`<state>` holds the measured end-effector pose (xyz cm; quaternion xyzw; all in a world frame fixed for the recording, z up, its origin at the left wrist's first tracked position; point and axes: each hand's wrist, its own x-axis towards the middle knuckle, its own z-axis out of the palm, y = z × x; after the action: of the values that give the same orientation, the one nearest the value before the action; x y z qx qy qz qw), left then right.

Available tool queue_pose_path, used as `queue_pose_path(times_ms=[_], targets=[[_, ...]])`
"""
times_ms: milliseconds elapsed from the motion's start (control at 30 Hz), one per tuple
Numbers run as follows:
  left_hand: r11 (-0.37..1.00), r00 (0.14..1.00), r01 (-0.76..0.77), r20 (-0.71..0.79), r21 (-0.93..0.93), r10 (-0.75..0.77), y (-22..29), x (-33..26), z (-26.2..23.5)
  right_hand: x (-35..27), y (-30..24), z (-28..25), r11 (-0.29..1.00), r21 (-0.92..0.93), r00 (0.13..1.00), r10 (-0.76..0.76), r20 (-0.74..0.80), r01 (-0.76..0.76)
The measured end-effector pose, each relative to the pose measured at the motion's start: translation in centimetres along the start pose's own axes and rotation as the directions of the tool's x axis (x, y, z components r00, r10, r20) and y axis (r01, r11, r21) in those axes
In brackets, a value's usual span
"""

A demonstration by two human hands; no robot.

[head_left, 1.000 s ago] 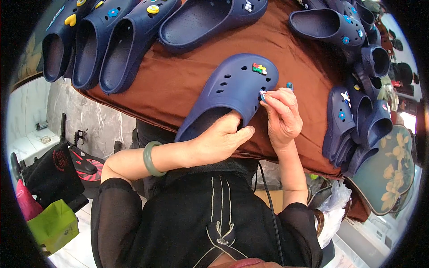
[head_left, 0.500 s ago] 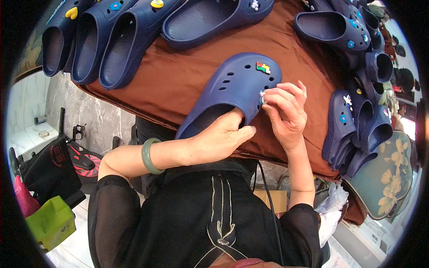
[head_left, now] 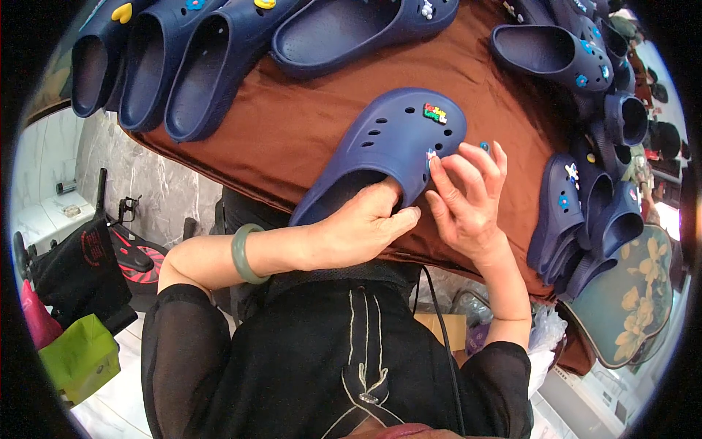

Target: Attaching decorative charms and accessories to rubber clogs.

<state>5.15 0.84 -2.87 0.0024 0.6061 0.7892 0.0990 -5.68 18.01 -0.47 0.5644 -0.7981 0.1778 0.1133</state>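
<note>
A navy blue clog sits before me, toe pointing away and to the right. My left hand grips it, fingers inside the foot opening and thumb outside; the fingertips are hidden. A multicoloured charm is set near the toe. On the clog's right side is a small white and blue charm, which the index finger of my right hand touches. That hand's thumb is apart from the index finger, and the other fingers are spread. A tiny blue thing shows by those fingertips, its kind unclear.
Brown cloth covers the table. Several navy clogs with charms line the far left, with another clog at the back. More clogs are piled at the right. A green bag stands at lower left, beside a black bag.
My right thumb has come away from the side charm and the fingers have spread, with the index finger now on it. My left hand still holds the clog.
</note>
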Motion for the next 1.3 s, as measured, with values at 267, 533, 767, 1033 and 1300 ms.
queue_pose_path(times_ms=[267, 533, 767, 1033, 1300], targets=[[0.898, 0.978, 0.076, 0.145, 0.433, -0.153, 3.2, 0.3, -0.2, -1.4, 4.4, -1.8, 0.914, 0.136, 0.889, 0.405, -0.216, -0.383], [0.618, 0.969, -0.239, 0.224, 0.749, 0.104, 0.3, -0.3, -0.6, -4.2, 7.6, 1.6, 0.891, 0.098, 0.88, 0.454, -0.142, -0.444], [0.548, 0.955, -0.292, 0.204, 0.784, 0.217, 2.2, -0.4, -0.4, -3.1, 6.7, 0.3, 0.884, 0.079, 0.882, 0.466, -0.067, -0.461], [0.417, 0.957, -0.279, 0.215, 0.865, 0.195, 4.2, 2.4, -0.6, -1.1, 11.5, 0.6, 0.85, 0.24, 0.879, 0.474, 0.041, -0.47], [0.413, 0.945, -0.323, 0.312, 0.852, 0.097, 4.0, 2.6, -1.6, -1.0, 11.8, 2.2, 0.59, 0.563, 0.669, 0.738, -0.086, -0.579]])
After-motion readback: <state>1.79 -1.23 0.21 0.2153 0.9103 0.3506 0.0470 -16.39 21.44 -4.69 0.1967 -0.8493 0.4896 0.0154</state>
